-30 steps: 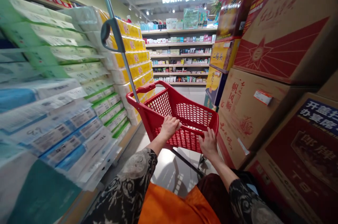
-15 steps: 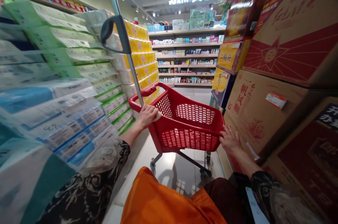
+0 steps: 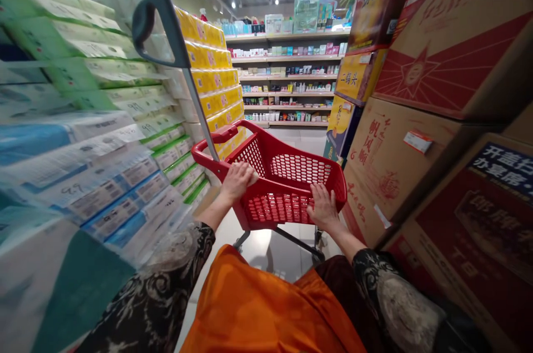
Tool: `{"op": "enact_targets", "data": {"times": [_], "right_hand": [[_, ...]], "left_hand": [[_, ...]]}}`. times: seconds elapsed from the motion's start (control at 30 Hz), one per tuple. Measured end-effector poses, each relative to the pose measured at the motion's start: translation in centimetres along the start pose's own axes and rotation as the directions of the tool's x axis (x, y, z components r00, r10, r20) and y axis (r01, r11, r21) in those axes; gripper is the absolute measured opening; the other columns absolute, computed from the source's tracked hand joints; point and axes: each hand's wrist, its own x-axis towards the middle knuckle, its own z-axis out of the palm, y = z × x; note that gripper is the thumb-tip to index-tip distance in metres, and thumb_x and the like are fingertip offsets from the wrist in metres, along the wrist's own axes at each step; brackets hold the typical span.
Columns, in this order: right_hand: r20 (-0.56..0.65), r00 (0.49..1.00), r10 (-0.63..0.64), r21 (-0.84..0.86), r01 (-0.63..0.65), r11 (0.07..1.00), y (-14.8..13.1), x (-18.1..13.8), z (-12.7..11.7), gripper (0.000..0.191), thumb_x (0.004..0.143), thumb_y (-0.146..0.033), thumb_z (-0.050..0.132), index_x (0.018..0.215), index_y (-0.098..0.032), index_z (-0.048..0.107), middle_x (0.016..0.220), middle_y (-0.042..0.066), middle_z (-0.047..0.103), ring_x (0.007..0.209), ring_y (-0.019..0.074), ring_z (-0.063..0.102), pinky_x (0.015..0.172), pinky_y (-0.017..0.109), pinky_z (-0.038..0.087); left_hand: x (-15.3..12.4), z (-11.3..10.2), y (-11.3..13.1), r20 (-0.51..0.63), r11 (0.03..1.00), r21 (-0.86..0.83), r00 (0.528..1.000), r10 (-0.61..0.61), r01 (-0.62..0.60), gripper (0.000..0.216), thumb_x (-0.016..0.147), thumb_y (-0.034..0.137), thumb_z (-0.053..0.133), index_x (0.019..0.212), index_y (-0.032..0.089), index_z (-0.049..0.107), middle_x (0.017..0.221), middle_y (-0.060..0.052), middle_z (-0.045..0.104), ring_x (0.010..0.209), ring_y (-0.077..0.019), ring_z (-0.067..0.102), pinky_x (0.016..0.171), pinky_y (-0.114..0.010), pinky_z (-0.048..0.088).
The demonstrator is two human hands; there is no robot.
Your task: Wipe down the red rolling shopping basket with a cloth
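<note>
A red plastic shopping cart (image 3: 283,187) with perforated sides stands crosswise ahead of me, and its basket looks empty. My left hand (image 3: 238,178) is closed over the near rim at the cart's left end. Something pale, perhaps a folded cloth, peeks out beneath its fingers. Further right on the same rim, my right hand (image 3: 323,206) has its fingers hooked over the edge, with the thumb lying against the outer side. A metal pole (image 3: 200,103) with a grey loop grip (image 3: 177,31) rises from the cart's left end.
Tissue packs (image 3: 116,192) in plastic wrap and yellow packs (image 3: 212,78) are stacked on the left. Large cartons (image 3: 387,159) line the right, close to the cart. Behind are shelves (image 3: 287,59) of small goods. White floor tiles show under the cart.
My right hand has moved left along the rim from the cart's right corner. The left hand keeps its hold. The view has shifted slightly, bringing the cart a little left and up.
</note>
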Motion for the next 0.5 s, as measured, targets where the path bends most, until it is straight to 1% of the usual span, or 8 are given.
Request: {"op": "enact_targets", "data": {"times": [0.07,0.13,0.2,0.33,0.4,0.43,0.47,0.5], "right_hand": [[-0.014,1.0,0.0,0.044,0.001,0.999,0.3,0.0,-0.1,0.065,0.074,-0.021,0.043,0.137,-0.009,0.032,0.142,0.014,0.037,0.132,0.0252,0.027,0.108,0.05,0.015],[-0.039,0.999,0.011,0.095,-0.007,0.995,0.4,-0.1,-0.3,0.066,0.074,-0.021,0.042,0.138,-0.007,0.029,0.141,0.015,0.038,0.131,0.0243,0.029,0.108,0.047,0.016],[-0.054,0.998,0.045,0.106,-0.039,0.994,0.2,-0.3,-0.6,0.068,0.074,-0.021,0.042,0.138,-0.006,0.028,0.141,0.016,0.037,0.132,0.025,0.028,0.108,0.048,0.015],[-0.048,0.983,0.175,0.006,-0.175,0.984,-0.9,-1.2,-0.8,0.065,0.075,-0.021,0.042,0.138,-0.007,0.03,0.143,0.017,0.033,0.134,0.0284,0.023,0.108,0.053,0.007],[-0.043,0.977,0.207,-0.034,-0.208,0.977,-1.2,-1.6,-0.8,0.064,0.076,-0.021,0.041,0.138,-0.008,0.03,0.144,0.016,0.032,0.135,0.0283,0.02,0.108,0.054,0.007],[-0.038,0.977,0.208,-0.045,-0.209,0.977,-1.3,-1.7,-0.7,0.064,0.077,-0.021,0.041,0.139,-0.009,0.029,0.144,0.015,0.032,0.135,0.0282,0.019,0.108,0.054,0.007],[-0.034,0.978,0.204,-0.051,-0.206,0.977,-1.3,-1.8,-0.6,0.065,0.077,-0.021,0.041,0.139,-0.009,0.029,0.145,0.015,0.031,0.135,0.0283,0.018,0.107,0.055,0.008],[-0.031,0.979,0.203,-0.053,-0.204,0.978,-1.2,-1.8,-0.5,0.065,0.077,-0.021,0.041,0.139,-0.009,0.029,0.145,0.015,0.031,0.135,0.0286,0.017,0.107,0.055,0.009]], "left_hand": [[-0.1,-0.8,-1.0,-0.017,0.997,-0.008,0.997,-0.074,0.074,0.031,0.087,0.027,0.041,0.111,0.018,0.057,0.124,-0.014,0.053,0.121,-0.028,0.041,0.104,-0.049,0.03],[0.2,-0.7,0.3,-0.014,0.995,-0.032,0.996,-0.09,0.089,0.031,0.088,0.031,0.04,0.109,0.018,0.058,0.121,-0.014,0.054,0.119,-0.0276,0.042,0.103,-0.049,0.03],[0.8,0.4,4.0,0.009,0.996,-0.075,0.999,-0.044,0.045,0.033,0.089,0.034,0.039,0.109,0.017,0.058,0.117,-0.013,0.057,0.116,-0.0265,0.045,0.102,-0.047,0.032],[2.1,3.3,13.5,0.018,0.982,-0.173,0.997,0.08,-0.075,0.033,0.089,0.029,0.04,0.118,0.016,0.051,0.124,-0.013,0.054,0.119,-0.0244,0.044,0.102,-0.045,0.033],[2.5,4.3,16.3,0.013,0.978,-0.186,0.995,0.096,-0.092,0.033,0.089,0.027,0.04,0.119,0.016,0.05,0.127,-0.013,0.052,0.121,-0.0245,0.043,0.102,-0.045,0.033],[2.5,4.5,16.7,0.012,0.978,-0.186,0.995,0.103,-0.099,0.033,0.089,0.026,0.04,0.119,0.016,0.049,0.127,-0.013,0.052,0.121,-0.0245,0.043,0.102,-0.045,0.034],[2.5,4.6,16.3,0.012,0.978,-0.181,0.994,0.105,-0.101,0.033,0.089,0.026,0.04,0.119,0.016,0.05,0.127,-0.013,0.052,0.121,-0.0243,0.043,0.102,-0.045,0.034],[2.5,4.4,15.2,0.016,0.98,-0.171,0.995,0.103,-0.099,0.032,0.089,0.026,0.04,0.118,0.017,0.05,0.127,-0.012,0.053,0.121,-0.0241,0.044,0.102,-0.044,0.034]]}}
